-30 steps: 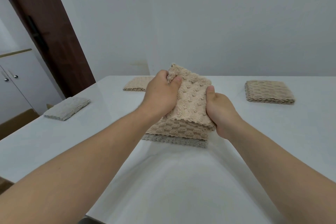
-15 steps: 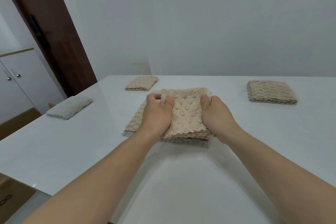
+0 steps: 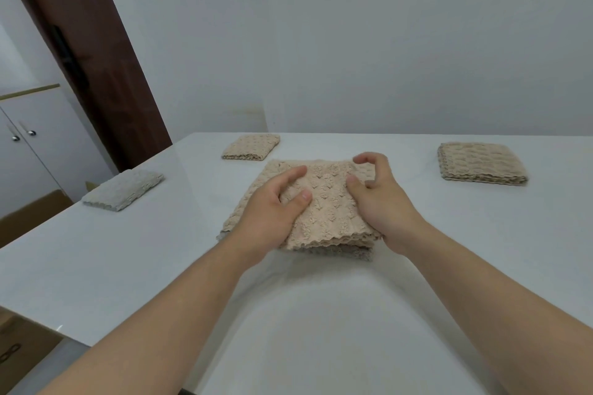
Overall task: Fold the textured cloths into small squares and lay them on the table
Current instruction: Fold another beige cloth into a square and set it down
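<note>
1. Lying in the middle of the table (image 3: pixel 321 314), the beige cloth (image 3: pixel 324 202) was folded into a thick pad, and one thinner layer of it reached out to the left.
2. The left hand (image 3: pixel 272 212) rested on the left part of the cloth with the fingers almost straight and the thumb down. In my judgement this was to press the fold flat, because such a puffy fabric would spring open.
3. The right hand (image 3: pixel 378 199) stood at the right side. Its thumb touched the top layer and its fingers arched, loosely curled, above the far right corner. I saw no cloth pinched between them.
4. Three finished squares lay well apart: a small beige square (image 3: pixel 252 147) at the far side, a grey square (image 3: pixel 123 189) at the left, and a tan square (image 3: pixel 481 163) at the right. This probably kept the middle open for working.
5. A grey layer (image 3: pixel 349 254) showed under the near edge. I could not tell whether it was a second cloth or the underside. The palms hid both side edges, so the folds could not be counted.
</note>
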{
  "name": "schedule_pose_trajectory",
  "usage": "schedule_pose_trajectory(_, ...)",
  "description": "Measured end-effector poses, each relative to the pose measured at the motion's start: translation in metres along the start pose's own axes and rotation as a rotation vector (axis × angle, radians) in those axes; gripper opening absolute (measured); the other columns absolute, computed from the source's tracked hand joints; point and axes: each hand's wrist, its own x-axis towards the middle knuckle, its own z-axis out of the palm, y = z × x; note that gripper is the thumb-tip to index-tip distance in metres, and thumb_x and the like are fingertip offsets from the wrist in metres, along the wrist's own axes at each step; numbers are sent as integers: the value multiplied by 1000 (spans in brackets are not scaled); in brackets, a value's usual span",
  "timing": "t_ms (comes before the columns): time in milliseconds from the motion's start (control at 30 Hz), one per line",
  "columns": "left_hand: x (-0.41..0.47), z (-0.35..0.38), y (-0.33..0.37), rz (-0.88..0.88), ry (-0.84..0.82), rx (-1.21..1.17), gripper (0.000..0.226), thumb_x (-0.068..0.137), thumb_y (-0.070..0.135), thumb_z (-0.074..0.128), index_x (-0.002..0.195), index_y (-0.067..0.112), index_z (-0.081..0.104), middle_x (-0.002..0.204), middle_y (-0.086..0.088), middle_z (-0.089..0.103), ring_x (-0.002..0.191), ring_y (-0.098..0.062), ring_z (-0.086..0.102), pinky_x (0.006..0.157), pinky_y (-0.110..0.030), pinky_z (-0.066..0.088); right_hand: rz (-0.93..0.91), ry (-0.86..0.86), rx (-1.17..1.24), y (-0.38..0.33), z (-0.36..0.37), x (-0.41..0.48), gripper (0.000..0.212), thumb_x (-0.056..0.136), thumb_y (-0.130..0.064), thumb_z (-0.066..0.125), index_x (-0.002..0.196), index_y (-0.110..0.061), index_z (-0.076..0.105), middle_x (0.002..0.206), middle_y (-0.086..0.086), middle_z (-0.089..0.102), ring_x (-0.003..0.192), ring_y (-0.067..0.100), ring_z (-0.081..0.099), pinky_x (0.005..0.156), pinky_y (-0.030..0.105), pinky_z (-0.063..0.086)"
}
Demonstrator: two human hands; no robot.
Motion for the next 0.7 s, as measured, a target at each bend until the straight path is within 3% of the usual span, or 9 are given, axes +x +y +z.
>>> schedule_pose_trajectory(100,2,-12,-4,-35,-65,-135,61,87,33,79,144,34,56,144,11,59,128,-8,59,111,-37,48,-13,-93,93,-1,4,-2,25,102,-26,57,114,-45,67,106,23,71,79,35,64,81,64,56)
schedule_pose_trajectory(167,1,-21,-4,-82,-128,-257,74,82,23,81,149,27,50,144,9,58,123,-7,63,102,-29,53,32,-143,185,-1,5,-5,31,98,-19,67,123,-38,69,122,15,71,99,33,73,96,55,56)
schedule_pose_trajectory(200,-1,-25,-3,-110,-166,-302,81,77,20,81,151,26,48,142,9,60,121,-7,65,97,-25,55,59,-175,230,-1,5,-5,38,94,-17,72,127,-34,68,125,13,71,104,35,72,99,54,54)
schedule_pose_trajectory(300,-4,-44,-7,-168,-276,-257,94,68,16,85,152,28,44,122,14,73,115,-12,65,92,-31,52,90,-242,266,3,6,-6,53,82,-18,83,130,-34,67,131,23,65,119,56,56,100,73,42)
schedule_pose_trajectory(367,-7,-56,-10,-204,-326,-226,99,69,8,88,154,26,41,125,6,72,101,-22,67,73,-32,57,75,-246,273,2,11,-10,58,82,-13,83,135,-30,65,139,8,62,122,36,64,106,65,44)
schedule_pose_trajectory(467,-12,-73,-14,-225,-347,-241,101,68,1,82,156,22,39,135,-4,65,90,-27,64,52,-27,51,38,-279,222,-1,19,-19,62,83,-8,82,139,-25,61,132,-10,64,115,2,66,101,33,54)
schedule_pose_trajectory(533,-16,-85,-17,-224,-356,-244,100,67,-1,81,156,23,40,136,0,65,98,-28,64,55,-29,53,3,-285,176,-6,26,-26,64,84,-7,81,141,-25,58,127,-15,66,108,-3,68,97,26,55)
schedule_pose_trajectory(600,-20,-97,-22,-228,-366,-238,100,67,-3,81,155,23,42,134,10,67,107,-22,67,76,-39,57,-10,-265,134,-9,36,-37,65,85,-7,80,142,-26,56,125,-19,65,104,-4,69,92,25,57)
schedule_pose_trajectory(700,-26,-118,-36,-248,-374,-228,99,67,-9,86,152,21,46,131,15,68,122,-18,65,107,-56,42,-27,-229,24,-8,62,-52,71,85,-17,83,148,-29,51,142,-17,57,126,4,60,108,35,50)
